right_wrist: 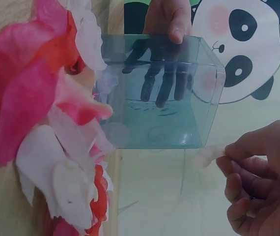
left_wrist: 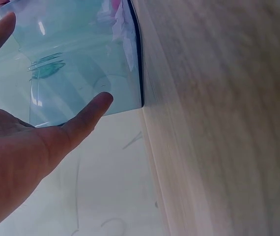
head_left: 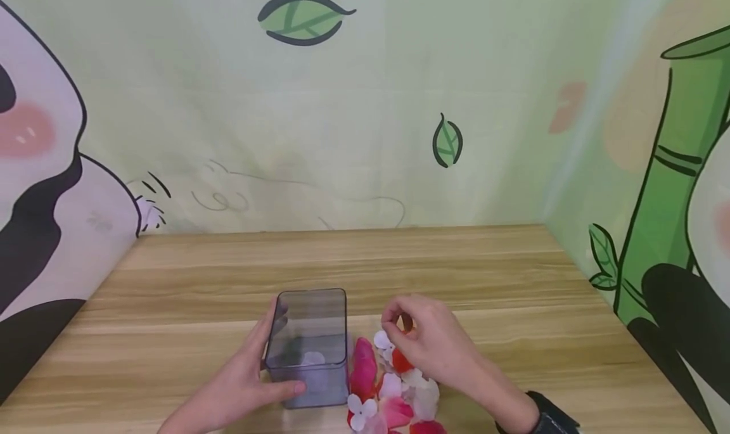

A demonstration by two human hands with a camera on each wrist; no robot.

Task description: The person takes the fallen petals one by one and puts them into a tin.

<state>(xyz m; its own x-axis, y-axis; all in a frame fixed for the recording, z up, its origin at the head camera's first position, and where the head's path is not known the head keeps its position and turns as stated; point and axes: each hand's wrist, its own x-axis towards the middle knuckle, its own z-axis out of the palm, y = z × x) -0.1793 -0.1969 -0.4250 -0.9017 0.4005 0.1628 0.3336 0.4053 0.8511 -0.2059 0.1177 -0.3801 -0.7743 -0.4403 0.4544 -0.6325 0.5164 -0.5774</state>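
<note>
A see-through plastic box [head_left: 308,383] with a dark rim stands on the table, a pale petal [head_left: 313,358] showing through it. My left hand [head_left: 242,374] holds its left side, thumb along the front wall and fingers along the far side. Beside the box on the right lies a pile of artificial petals [head_left: 393,412] in pink, red and white. Above the pile's far end, my right hand [head_left: 436,339] pinches a thin whitish petal [right_wrist: 210,156] between thumb and forefinger, apart from the box.
The wooden table [head_left: 217,263] reaches back to a pale green backdrop [head_left: 365,104] printed with pandas, leaves and bamboo. Small white flowers [head_left: 362,412] lie among the petals. A dark band [head_left: 547,415] circles my right wrist.
</note>
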